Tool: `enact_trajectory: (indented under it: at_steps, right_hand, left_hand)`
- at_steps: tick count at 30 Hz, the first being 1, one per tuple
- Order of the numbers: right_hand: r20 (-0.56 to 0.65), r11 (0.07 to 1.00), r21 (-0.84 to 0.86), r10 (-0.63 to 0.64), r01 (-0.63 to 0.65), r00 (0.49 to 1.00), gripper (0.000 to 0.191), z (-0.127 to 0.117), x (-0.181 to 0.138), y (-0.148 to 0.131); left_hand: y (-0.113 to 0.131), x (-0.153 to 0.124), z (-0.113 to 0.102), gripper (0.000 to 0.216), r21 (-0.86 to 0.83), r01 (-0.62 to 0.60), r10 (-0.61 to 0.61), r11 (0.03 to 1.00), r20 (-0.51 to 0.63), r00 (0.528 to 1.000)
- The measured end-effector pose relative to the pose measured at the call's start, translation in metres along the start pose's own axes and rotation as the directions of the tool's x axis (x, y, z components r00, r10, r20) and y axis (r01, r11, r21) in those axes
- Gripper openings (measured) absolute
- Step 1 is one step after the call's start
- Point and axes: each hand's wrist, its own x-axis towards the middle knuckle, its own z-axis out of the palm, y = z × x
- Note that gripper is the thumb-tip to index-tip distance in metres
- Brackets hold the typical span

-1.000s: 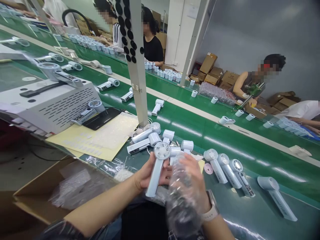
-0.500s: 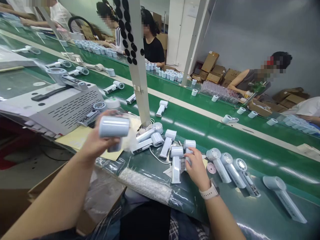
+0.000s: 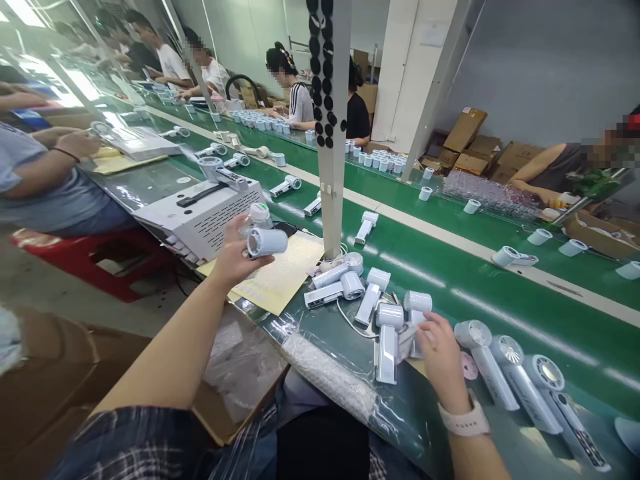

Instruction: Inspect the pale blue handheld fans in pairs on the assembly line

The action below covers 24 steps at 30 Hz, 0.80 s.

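My left hand is raised over the bench edge and closed round a pale blue handheld fan, its round head pointing right. My right hand rests on the green belt with fingers curled on another fan in a loose pile of fans. One fan lies just left of that hand. A row of three finished fans lies to its right.
A white upright post with black dots stands behind the pile. A grey metal box and yellow sheets sit left. A cardboard box with plastic bags is below. A plastic bag roll lies at the edge. Other people work along both belts.
My left hand carried its fan further up and left, away from the pile. My right hand stayed on the pile. The view swung left.
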Motion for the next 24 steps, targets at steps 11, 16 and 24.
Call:
enact_trajectory:
  at_steps: [11, 16, 24]
  right_hand:
    - [-0.174, 0.784, 0.582, 0.380, -0.217, 0.908, 0.031, -0.076, -0.019, -0.003]
    - [-0.190, 0.714, 0.681, 0.384, -0.161, 0.903, 0.027, -0.090, -0.024, -0.007]
    - [-0.094, 0.572, 0.816, 0.275, -0.085, 0.957, 0.012, -0.064, -0.032, -0.050]
  left_hand:
    - [0.030, 0.023, 0.043, 0.046, 0.237, -0.276, 0.126, 0.931, 0.502, 0.856]
    - [0.097, -0.015, 0.044, 0.050, 0.121, -0.227, 0.148, 0.966, 0.457, 0.877]
    - [0.213, -0.082, 0.084, 0.049, -0.213, -0.361, 0.419, 0.908, 0.456, 0.785]
